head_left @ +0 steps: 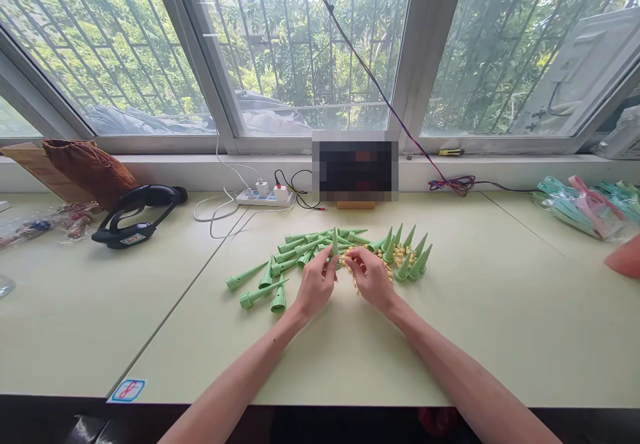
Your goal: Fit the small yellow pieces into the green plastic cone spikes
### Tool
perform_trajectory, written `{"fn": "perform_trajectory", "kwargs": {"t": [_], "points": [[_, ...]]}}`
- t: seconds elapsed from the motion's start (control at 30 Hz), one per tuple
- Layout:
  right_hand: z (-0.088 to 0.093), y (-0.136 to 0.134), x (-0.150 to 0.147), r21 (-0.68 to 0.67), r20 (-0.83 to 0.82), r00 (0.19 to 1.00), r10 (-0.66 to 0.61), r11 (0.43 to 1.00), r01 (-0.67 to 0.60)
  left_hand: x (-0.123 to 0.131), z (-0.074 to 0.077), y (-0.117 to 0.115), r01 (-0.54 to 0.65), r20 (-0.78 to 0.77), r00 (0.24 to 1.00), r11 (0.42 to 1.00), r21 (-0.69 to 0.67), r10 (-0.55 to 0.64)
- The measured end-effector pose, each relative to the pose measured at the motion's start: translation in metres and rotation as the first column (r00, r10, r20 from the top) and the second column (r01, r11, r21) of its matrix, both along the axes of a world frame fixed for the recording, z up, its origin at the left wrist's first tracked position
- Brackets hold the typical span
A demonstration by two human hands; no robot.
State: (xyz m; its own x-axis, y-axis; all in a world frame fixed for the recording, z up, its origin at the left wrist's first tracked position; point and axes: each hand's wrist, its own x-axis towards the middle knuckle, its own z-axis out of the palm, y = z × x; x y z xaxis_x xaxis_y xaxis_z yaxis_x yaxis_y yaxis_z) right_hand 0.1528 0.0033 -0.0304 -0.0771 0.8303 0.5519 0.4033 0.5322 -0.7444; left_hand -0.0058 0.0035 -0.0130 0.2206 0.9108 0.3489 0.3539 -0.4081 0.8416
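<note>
Two bare hands are held close together over the table (pixel 500 324). One green cone (pixel 335 239), tip up, is clamped between the thumb and fingers of the left hand (pixel 316 279). A small yellow peg (pixel 343 258) is pinched by the fingertips of the right hand (pixel 371 277), just beside the lower part of the cone; whether the two are touching cannot be told. Loose pegs (pixel 401 255) are scattered about the right hand and are partly hidden by it. On the left, a heap of cones (pixel 289 266) is seen, most laid on their sides with tips turned various ways. On the right, several standing cones (pixel 414 272) are set tip up, with pegs strewn among them. Farther back, white plugs are seated in a power strip (pixel 245 197), beside which a dark object (pixel 355 167) is obscured by pixelation. At far left, a black headset (pixel 137 236) is placed near a brown pouch (pixel 90 171).
</note>
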Motion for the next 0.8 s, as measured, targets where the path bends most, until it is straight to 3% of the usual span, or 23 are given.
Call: {"fn": "perform_trajectory", "kwargs": {"t": [0.8], "points": [[0.0019,-0.0005,0.0027,-0.027,0.041,0.999,0.026,0.999,-0.025,-0.0025,-0.0058,0.0014,0.028,-0.048,0.998,0.999,0.033,-0.026]]}}
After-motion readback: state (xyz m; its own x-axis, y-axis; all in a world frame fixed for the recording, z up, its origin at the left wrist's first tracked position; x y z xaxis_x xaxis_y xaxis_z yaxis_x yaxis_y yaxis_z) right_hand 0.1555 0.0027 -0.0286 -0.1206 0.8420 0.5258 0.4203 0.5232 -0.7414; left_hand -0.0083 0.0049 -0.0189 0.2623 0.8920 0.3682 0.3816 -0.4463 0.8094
